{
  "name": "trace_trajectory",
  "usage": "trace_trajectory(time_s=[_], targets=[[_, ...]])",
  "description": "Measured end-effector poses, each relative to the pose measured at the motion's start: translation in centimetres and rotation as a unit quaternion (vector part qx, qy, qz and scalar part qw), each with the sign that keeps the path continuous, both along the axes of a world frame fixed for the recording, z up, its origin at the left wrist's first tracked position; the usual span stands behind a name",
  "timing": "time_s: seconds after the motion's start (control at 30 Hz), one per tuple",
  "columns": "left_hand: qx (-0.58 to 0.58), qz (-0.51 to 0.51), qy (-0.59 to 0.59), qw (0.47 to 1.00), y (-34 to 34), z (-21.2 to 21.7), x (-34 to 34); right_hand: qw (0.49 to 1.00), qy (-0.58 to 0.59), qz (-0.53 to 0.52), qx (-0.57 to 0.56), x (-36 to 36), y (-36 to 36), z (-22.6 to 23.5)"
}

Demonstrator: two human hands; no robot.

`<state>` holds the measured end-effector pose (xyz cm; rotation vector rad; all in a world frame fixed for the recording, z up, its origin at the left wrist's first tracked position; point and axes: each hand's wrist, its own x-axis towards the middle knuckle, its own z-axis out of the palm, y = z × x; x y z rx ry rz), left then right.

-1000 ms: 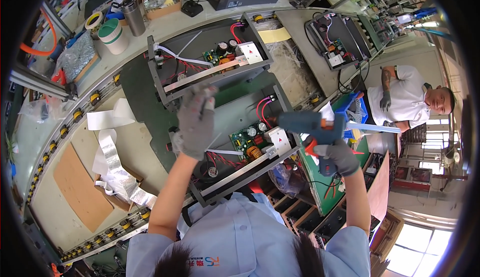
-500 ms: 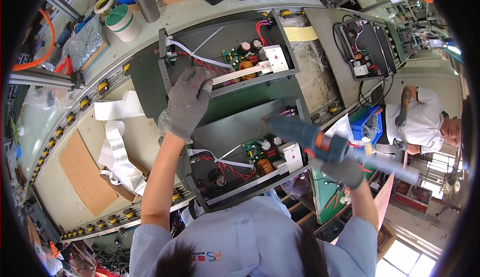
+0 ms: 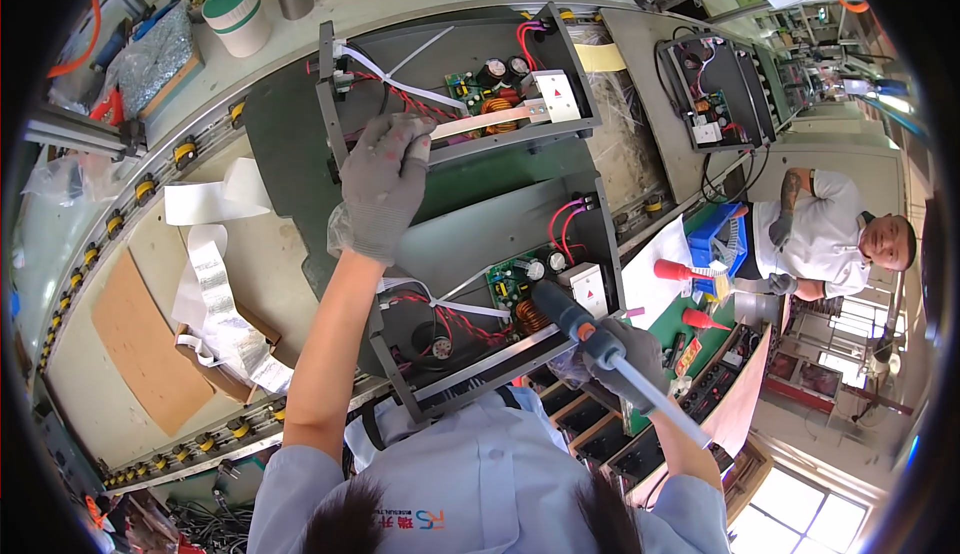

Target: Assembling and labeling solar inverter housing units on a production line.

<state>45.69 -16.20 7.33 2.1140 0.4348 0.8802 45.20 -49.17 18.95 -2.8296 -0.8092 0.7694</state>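
Observation:
My left hand [image 3: 385,179], in a grey glove, is closed at the left end of a copper-coloured metal strip [image 3: 485,121] in the far open metal case [image 3: 460,161]. That case holds a green circuit board, capacitors, a copper coil, red wires and a white plate [image 3: 556,96]. Gripped in my gloved right hand [image 3: 632,359] is a dark hot glue gun [image 3: 570,316], a long pale glue stick [image 3: 660,404] jutting from its back. Its nose is over the circuit board [image 3: 510,279] in the near metal case [image 3: 470,224], hiding part of the coil; whether it touches cannot be told.
Roller track [image 3: 185,152] curves along the left. Paper sheets [image 3: 215,284] and brown cardboard [image 3: 150,339] lie left of the cases. A third case [image 3: 720,94] stands far right. Red-capped bottles [image 3: 700,319] are on the right bench, where another person [image 3: 815,239] stands. A cup [image 3: 238,19] is far left.
My right hand has brought the glue gun down and left, from above the near case's right side to over its circuit board. The left hand stays at the far case. The view has shifted slightly.

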Motion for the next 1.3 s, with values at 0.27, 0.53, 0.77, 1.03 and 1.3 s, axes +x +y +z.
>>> trace_trajectory(time_s=[0.27,0.53,0.77,1.03,1.3], targets=[[0.052,0.008,0.009,0.999,0.0,-0.4,-0.8,0.994,0.055,-0.082,0.053,0.2,-1.2,-0.9],[0.115,0.019,-0.016,0.993,0.0,-2.2,0.5,0.998,0.032,-0.057,0.009,0.9,-0.9,-1.2],[0.151,0.036,0.009,0.988,1.6,-0.8,0.4,0.996,0.029,-0.081,0.006,0.4,-1.3,0.5],[0.072,-0.005,0.095,0.993,2.9,1.2,3.9,0.967,-0.01,-0.117,0.227,7.7,-1.9,5.6],[0.196,-0.206,0.312,0.906,3.9,0.1,11.4,0.967,0.056,-0.051,0.243,18.8,11.2,4.5]])
